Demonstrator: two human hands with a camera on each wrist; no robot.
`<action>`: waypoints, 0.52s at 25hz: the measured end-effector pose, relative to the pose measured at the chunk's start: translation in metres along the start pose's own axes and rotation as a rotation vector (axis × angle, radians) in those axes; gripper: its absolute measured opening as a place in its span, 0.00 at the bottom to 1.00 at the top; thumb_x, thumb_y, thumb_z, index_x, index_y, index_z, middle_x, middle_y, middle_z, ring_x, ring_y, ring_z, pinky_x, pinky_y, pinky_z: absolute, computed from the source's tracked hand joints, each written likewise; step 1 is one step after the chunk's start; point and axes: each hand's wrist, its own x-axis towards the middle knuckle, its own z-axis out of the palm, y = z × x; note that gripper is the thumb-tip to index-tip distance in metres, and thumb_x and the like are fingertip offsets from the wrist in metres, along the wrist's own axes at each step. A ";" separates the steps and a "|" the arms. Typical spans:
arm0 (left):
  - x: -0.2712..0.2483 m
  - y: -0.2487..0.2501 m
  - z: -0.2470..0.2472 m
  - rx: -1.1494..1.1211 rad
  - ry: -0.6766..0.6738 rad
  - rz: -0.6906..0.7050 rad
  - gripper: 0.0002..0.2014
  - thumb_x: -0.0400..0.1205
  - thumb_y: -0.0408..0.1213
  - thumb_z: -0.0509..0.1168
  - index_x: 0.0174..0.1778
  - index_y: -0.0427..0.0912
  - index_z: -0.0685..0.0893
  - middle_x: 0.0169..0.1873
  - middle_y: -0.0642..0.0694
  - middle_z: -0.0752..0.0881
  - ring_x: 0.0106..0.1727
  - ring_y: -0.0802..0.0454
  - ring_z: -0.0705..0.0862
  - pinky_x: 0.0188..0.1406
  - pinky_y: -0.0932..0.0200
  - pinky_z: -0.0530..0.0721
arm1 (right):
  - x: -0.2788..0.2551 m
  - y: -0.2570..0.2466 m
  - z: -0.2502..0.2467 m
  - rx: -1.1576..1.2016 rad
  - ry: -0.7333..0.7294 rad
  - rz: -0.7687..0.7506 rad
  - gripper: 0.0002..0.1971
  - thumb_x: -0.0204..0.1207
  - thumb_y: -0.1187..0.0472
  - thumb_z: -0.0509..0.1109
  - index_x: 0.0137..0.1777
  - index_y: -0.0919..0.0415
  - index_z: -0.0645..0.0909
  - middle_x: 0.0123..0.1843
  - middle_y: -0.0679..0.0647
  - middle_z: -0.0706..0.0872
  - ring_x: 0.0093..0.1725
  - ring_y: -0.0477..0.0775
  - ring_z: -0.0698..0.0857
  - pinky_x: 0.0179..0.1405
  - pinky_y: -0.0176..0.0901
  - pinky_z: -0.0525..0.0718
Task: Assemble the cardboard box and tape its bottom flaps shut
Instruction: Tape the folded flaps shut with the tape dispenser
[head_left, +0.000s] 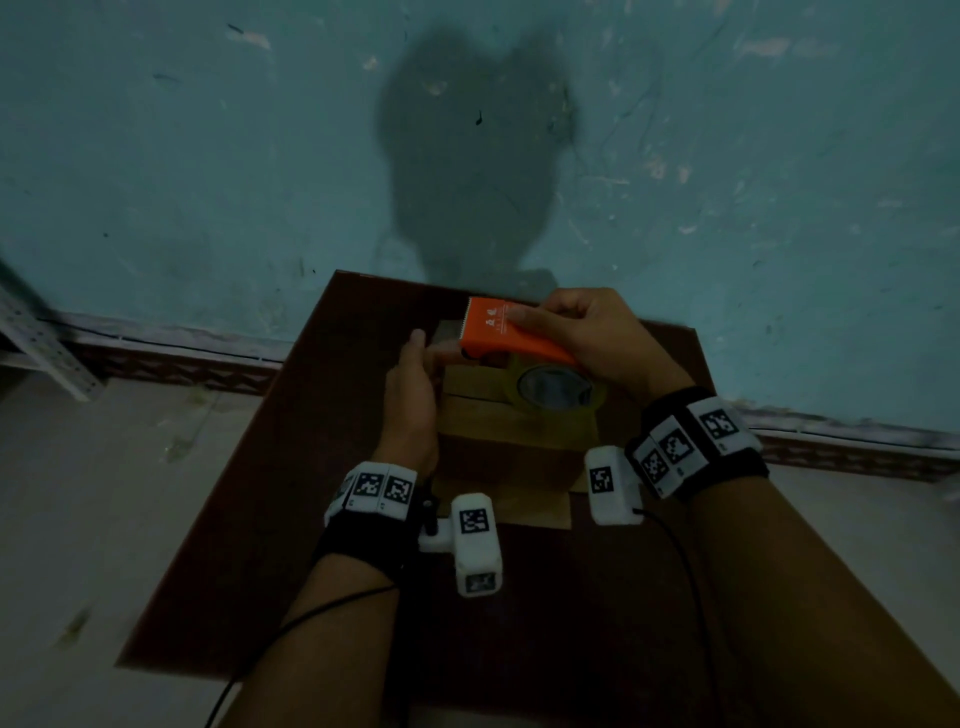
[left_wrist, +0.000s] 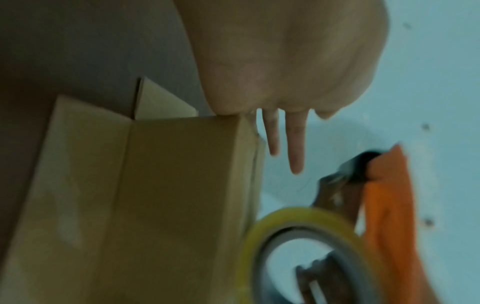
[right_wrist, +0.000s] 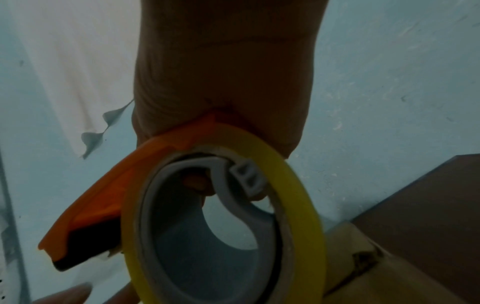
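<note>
Down at the centre of the head view, a cardboard box (head_left: 511, 426) sits on a dark brown table (head_left: 270, 499), its flaps folded shut on the upward face with a seam line running across them. One loose flap lies flat on the table at the box's lower edge. The right hand (head_left: 587, 332) is curled round an orange tape dispenser (head_left: 511, 335), thumb on top of the orange shell and fingers wrapped behind it, holding it above the upper part of the box. The dispenser's toothed cutting edge points to the upper left of the frame, and the yellowish tape roll (head_left: 556, 389) hangs below it toward the lower right, close over the box's top face; whether it touches the cardboard cannot be told. In the right wrist view the roll fills the lower middle of the frame on a grey hub, with a fingertip showing through the hub's opening.

The left hand (head_left: 413, 384) stands against the left side of the box, at the left of centre, its fingers straight and reaching toward the underside of the dispenser's front. In the blurred left wrist view two straight fingers (left_wrist: 296, 142) extend past the box's edge, apart from the dispenser at the lower right. Behind the table rises a worn teal wall (head_left: 208, 156).
</note>
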 end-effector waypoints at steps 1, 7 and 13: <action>-0.001 0.002 -0.001 -0.066 -0.013 -0.001 0.39 0.94 0.63 0.50 0.27 0.50 0.95 0.39 0.46 0.97 0.49 0.45 0.93 0.56 0.45 0.86 | 0.001 -0.001 0.001 -0.021 -0.007 0.001 0.17 0.76 0.40 0.82 0.43 0.54 0.91 0.45 0.57 0.95 0.40 0.49 0.91 0.42 0.45 0.88; 0.009 0.010 -0.019 -0.091 0.003 -0.001 0.19 0.91 0.52 0.66 0.55 0.38 0.90 0.51 0.42 0.95 0.58 0.42 0.93 0.53 0.47 0.87 | 0.009 -0.012 0.007 -0.158 -0.030 0.012 0.21 0.73 0.35 0.82 0.43 0.55 0.92 0.43 0.55 0.94 0.40 0.52 0.91 0.44 0.49 0.89; 0.021 0.001 -0.037 0.102 -0.005 -0.105 0.04 0.89 0.29 0.67 0.54 0.37 0.87 0.48 0.36 0.93 0.44 0.46 0.92 0.47 0.49 0.89 | 0.012 -0.024 0.019 -0.281 -0.060 0.056 0.25 0.70 0.32 0.83 0.45 0.57 0.94 0.41 0.53 0.93 0.39 0.50 0.90 0.38 0.44 0.85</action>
